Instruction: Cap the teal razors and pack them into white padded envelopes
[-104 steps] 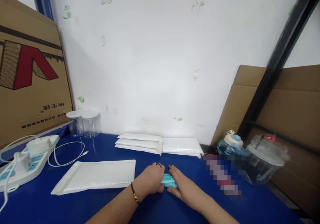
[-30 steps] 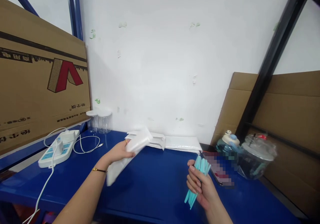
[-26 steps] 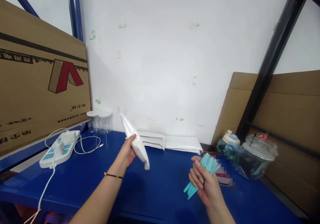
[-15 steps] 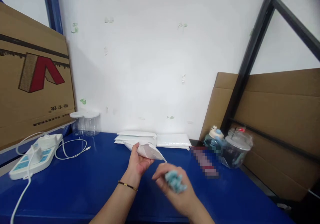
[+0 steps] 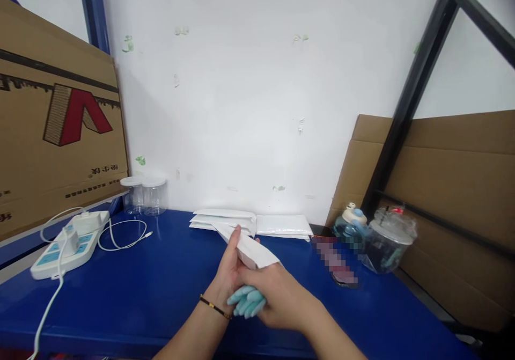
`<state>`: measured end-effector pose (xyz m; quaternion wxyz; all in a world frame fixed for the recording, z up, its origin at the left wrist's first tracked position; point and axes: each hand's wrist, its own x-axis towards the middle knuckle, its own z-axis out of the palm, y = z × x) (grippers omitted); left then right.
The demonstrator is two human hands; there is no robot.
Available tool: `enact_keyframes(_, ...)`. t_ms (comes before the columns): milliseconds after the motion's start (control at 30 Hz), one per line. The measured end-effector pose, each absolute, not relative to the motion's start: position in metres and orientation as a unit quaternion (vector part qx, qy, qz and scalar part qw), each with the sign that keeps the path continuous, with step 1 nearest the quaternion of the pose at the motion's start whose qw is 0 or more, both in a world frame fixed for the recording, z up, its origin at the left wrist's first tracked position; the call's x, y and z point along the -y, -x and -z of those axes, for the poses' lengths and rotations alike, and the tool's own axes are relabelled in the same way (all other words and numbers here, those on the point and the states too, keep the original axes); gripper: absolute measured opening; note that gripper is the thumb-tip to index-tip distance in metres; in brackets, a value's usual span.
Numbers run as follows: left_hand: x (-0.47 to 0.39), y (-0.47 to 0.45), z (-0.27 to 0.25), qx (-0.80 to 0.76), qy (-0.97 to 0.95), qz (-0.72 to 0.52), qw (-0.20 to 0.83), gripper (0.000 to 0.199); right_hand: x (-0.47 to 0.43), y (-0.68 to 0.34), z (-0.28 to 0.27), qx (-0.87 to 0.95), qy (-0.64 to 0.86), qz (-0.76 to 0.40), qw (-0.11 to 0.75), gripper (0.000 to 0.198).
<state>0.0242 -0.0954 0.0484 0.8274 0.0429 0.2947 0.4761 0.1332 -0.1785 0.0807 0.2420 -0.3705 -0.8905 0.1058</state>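
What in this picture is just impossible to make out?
Head view, four things:
- Teal bundle: only its ends show; the right hand covers the rest.
- White padded envelope: its mouth is hidden behind both hands, so whether the bundle is inside is unclear.
- Left hand: fingers mostly hidden by the envelope and right hand.
- Object on the blue table near the cups: pixelated.

Head view, close, probably down-forward

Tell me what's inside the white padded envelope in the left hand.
Teal sticks in the right hand enter the white padded envelope held by the left hand. Their far ends and the interior are hidden.
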Motion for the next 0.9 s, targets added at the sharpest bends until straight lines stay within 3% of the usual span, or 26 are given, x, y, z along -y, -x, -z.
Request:
enact_keyframes(100,0.093,-0.026,-0.049,-0.286,-0.032,-0.483,0.827,0.015,0.178,-0.143,-0.087,0.848,0.347,-0.211,0.34,0.026)
enact_keyframes(200,0.091,-0.03,-0.05,-0.243,-0.011,-0.503,0.829,0.018,0.173,-0.153,-0.094,0.725,0.316,-0.295,0.536,0.009)
enact_keyframes(267,0.092,-0.034,-0.052,-0.214,0.006,-0.508,0.834,0.022,0.169,-0.156,-0.103,0.646,0.277,-0.303,0.644,0.009)
enact_keyframes(367,0.096,-0.041,-0.056,-0.189,0.021,-0.509,0.839,0.026,0.163,-0.154,-0.118,0.597,0.24,-0.277,0.714,0.014)
enact_keyframes(533,0.105,-0.052,-0.062,-0.145,0.022,-0.486,0.861,0.029,0.156,-0.142,-0.127,0.598,0.272,-0.219,0.721,0.008)
enact_keyframes(667,0.107,-0.059,-0.064,-0.112,0.028,-0.478,0.871,0.029,0.147,-0.139,-0.12,0.646,0.38,-0.148,0.645,0.012)
enact_keyframes(900,0.099,-0.059,-0.065,-0.142,0.065,-0.49,0.858,0.023,0.133,-0.139,-0.125,0.691,0.451,-0.142,0.546,0.023)
